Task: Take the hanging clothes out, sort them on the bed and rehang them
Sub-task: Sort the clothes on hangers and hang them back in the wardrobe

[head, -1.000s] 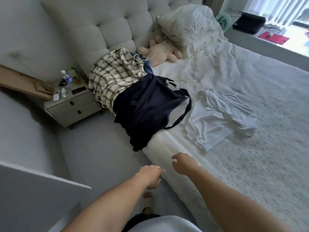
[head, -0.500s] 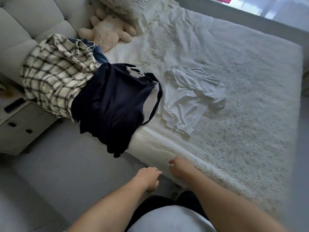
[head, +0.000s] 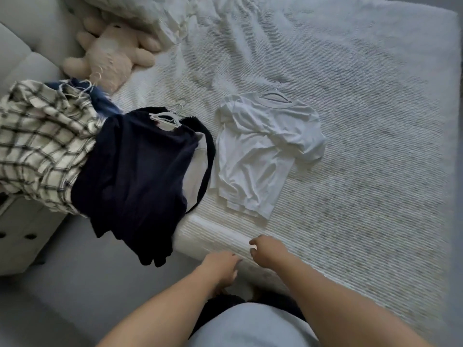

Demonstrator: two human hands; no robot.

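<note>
Clothes lie in three groups along the near side of the bed (head: 375,171), every piece on its hanger, so sorting looks largely done and rehanging not yet begun. Both hands hang over the mattress edge holding nothing: the left hand (head: 221,267) has its fingers loosely curled, the right hand (head: 266,250) likewise, knuckles toward the bedding, neither touching any garment. The white T-shirt (head: 263,151) lies nearest them, flat and apart from the rest, its long axis running from the hem at the bed's edge up to the collar, which points away toward the pillows; the pale hanger (head: 274,95) sticks out of that collar, hook farthest from the person. Just to its left the navy top (head: 135,176) lies on a similar line but droops over the bed's side toward the floor, with a white hanger (head: 166,118) at its neck, and the checked shirt (head: 42,146) is heaped beyond it over something blue. To do this step well, I would judge it best to reach past the cloth and take each piece by the hanger hook, not by the fabric, lifting straight up so the shoulders stay seated and the shirt does not slide off. The navy top probably wants care, since its hanging weight could drag it to the floor. A plush toy (head: 110,56) sits near the headboard.
</note>
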